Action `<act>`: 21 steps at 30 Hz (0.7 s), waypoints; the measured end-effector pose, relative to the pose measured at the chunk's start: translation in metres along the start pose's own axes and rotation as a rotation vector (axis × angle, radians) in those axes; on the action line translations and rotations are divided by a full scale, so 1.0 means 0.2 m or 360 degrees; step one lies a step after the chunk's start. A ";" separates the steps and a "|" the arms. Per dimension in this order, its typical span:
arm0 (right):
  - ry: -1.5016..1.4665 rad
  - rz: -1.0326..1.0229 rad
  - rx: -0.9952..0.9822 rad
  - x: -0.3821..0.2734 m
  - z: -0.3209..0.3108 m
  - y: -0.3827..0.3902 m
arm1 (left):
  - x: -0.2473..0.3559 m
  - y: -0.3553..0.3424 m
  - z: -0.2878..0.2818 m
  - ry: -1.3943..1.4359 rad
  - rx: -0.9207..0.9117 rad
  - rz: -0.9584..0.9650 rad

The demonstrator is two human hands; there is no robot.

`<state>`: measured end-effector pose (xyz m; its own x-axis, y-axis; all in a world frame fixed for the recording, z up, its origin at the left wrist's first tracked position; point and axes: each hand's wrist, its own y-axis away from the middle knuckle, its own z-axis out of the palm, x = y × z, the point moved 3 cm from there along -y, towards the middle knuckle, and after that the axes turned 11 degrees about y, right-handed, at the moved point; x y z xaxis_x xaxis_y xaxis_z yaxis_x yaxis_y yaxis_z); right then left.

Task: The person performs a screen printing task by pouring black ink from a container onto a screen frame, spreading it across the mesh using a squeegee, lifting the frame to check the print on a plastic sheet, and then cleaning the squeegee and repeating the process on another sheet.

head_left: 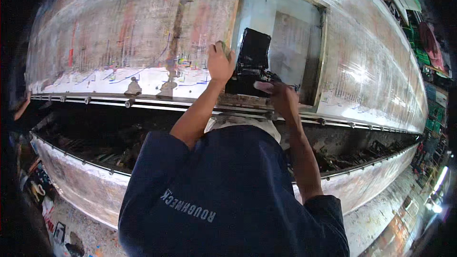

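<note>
A wooden-edged printing screen (323,52) lies on the long, stained table. Its pale mesh bears a black rectangular patch (254,50), and more black ink spreads along the near end. My left hand (221,64) is closed on the screen's left rail, fingers curled over the wood. Low on the mesh, my right hand (284,100) grips what looks like an ink-blackened squeegee, its pale pinkish end (263,86) showing beside the fingers. The right hand mostly hides the tool, and its blade cannot be made out.
The long table (119,43) carries colour stains and a near rail (200,107) with several small round stops. Between it and a second pale table (366,190) runs a dark, debris-filled gap. Another person's arm (22,108) shows at far left. Green crates (431,123) stand at right.
</note>
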<state>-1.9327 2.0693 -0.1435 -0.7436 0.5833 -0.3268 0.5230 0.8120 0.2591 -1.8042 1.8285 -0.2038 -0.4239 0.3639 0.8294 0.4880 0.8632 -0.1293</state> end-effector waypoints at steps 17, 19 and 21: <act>-0.0006 -0.0277 -0.0309 -0.28 -0.11 -0.58 | -0.05 -0.04 0.00 0.0134 -0.0042 -0.0179; 0.0036 -0.0479 -0.0280 -0.29 -0.09 -0.79 | -0.05 -0.04 0.01 0.0083 -0.0069 -0.0238; 0.0216 -0.0274 0.0415 -0.29 -0.09 -0.86 | -0.04 -0.05 0.01 0.0052 -0.0042 -0.0230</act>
<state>-1.9867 1.8945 -0.1522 -0.8699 0.4428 -0.2173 0.4605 0.8869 -0.0361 -1.8068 1.8176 -0.2109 -0.4666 0.2245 0.8555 0.4438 0.8961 0.0069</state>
